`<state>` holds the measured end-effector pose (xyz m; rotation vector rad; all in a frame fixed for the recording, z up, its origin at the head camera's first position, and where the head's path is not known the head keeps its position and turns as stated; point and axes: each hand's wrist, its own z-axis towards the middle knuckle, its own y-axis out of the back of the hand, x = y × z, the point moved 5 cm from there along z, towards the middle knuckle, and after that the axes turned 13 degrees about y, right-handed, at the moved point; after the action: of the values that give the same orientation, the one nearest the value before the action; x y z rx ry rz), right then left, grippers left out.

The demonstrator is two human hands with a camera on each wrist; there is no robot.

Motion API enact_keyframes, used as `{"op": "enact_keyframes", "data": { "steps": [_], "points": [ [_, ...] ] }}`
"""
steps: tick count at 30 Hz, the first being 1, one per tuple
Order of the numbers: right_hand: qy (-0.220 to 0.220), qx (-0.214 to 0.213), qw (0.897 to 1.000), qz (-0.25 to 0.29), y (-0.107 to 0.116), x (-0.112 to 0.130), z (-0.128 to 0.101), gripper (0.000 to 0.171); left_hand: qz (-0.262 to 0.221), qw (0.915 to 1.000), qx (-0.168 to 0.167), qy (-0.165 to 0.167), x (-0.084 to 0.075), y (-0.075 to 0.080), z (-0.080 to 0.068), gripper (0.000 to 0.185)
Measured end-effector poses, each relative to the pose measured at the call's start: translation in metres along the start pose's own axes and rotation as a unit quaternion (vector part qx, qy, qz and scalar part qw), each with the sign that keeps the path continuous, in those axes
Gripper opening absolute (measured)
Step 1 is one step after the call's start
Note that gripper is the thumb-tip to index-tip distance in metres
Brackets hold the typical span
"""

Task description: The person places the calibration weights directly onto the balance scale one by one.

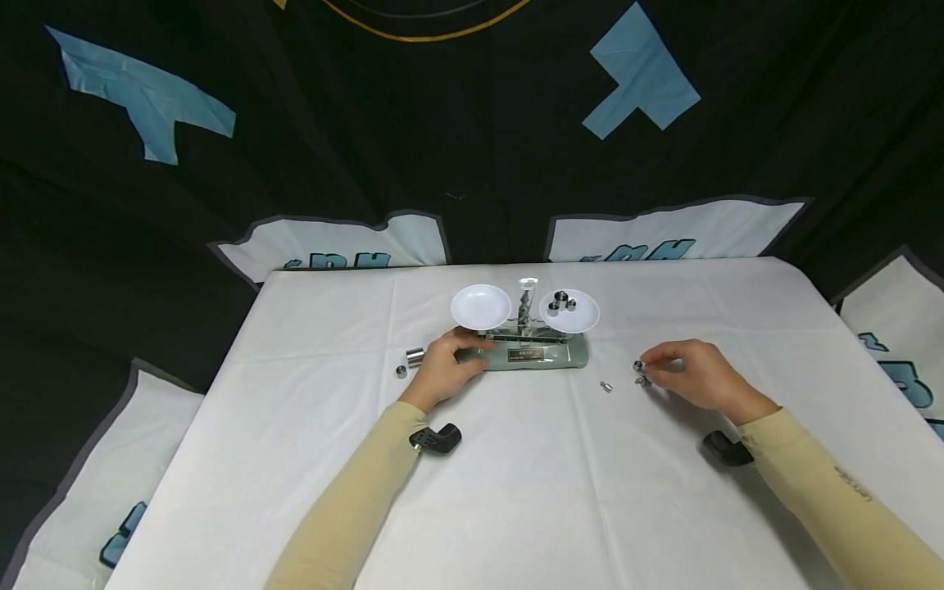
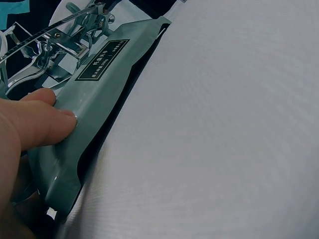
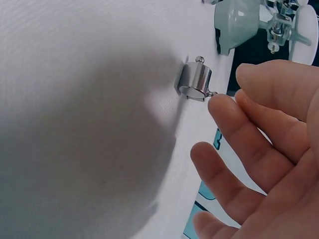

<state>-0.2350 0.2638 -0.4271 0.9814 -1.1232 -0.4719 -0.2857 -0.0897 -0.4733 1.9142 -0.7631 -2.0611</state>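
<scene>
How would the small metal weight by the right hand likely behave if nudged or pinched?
The weight looks like polished metal, so probably dense and slippery. It lies on its side on the tablecloth, so it may roll. Its knob offers the right hand a pinch point.

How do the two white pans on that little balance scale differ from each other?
The left pan holds nothing, while the right pan carries a few small metal weights. The left pan sits nearer the left hand, which rests against the scale's grey-green base; the right pan is nearer the right hand, which is by a loose weight on the cloth. Both pans are round, white and look about level.
</scene>
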Motion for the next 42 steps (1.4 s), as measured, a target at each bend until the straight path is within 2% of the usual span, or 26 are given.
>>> {"op": "enact_keyframes", "data": {
  "steps": [14,22,26,30,37,40,42],
  "points": [
    [0.016,0.019,1.0,-0.002,-0.012,0.0,0.002,0.022,-0.002,1.0,0.002,0.002,0.001,0.001,0.0,0.027],
    [0.039,0.02,0.999,-0.028,-0.014,0.004,0.004,0.02,0.004,1.0,0.001,0.002,0.0,0.002,0.0,0.026],
    [0.055,0.021,0.997,-0.06,-0.016,0.008,0.004,0.018,0.004,1.0,0.005,0.0,0.0,0.001,0.0,0.027],
    [0.087,0.018,0.989,-0.117,-0.016,0.016,0.004,0.019,0.004,1.0,0.005,0.002,0.001,0.0,0.0,0.027],
    [0.148,0.01,0.965,-0.215,-0.019,0.026,0.006,0.021,0.007,1.0,0.005,0.004,0.0,0.001,0.0,0.028],
    [0.162,0.004,0.96,-0.229,-0.02,0.029,0.007,0.021,0.007,1.0,0.004,0.004,0.0,0.001,0.0,0.029],
    [0.16,0.005,0.961,-0.225,-0.02,0.029,0.007,0.021,0.006,1.0,0.005,0.004,0.0,0.0,0.0,0.029]
  ]
}}
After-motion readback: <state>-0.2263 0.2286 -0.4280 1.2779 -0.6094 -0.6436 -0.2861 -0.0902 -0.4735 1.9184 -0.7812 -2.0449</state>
